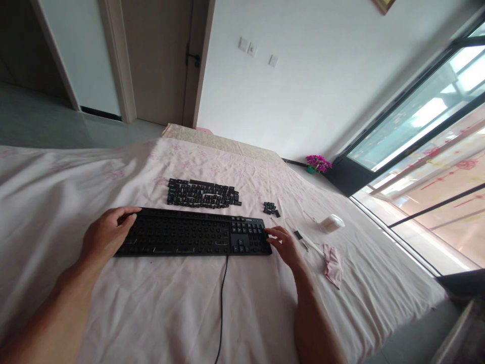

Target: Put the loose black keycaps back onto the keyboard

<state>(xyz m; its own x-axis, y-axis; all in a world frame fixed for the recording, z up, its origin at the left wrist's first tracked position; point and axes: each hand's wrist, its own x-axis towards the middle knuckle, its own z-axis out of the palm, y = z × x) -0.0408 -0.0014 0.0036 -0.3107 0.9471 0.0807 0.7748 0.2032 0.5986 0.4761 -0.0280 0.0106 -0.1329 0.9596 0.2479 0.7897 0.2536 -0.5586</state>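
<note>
A black keyboard (pixel 182 235) lies on the pink cloth, most of its main key area bare of keycaps, with some keys still on at its right end. My left hand (pixel 108 230) grips its left end, fingertips over the far corner and thumb near the top surface. At the opposite end, my right hand (pixel 282 242) has its fingers closed on the right edge. Behind the keyboard, removed keycaps (pixel 200 194) stand grouped in rows. A smaller cluster of keycaps (pixel 270 208) sits to the right. The cable (pixel 223 308) runs from the near edge toward me.
Right of my right hand lie a clear tub (pixel 332 223) with white contents, a small brush-like tool (pixel 299 235) and a folded pink cloth (pixel 333 266). The bed's patterned sheet (pixel 159 313) is wrinkled. Purple flowers (pixel 318 163) stand beyond, near the window.
</note>
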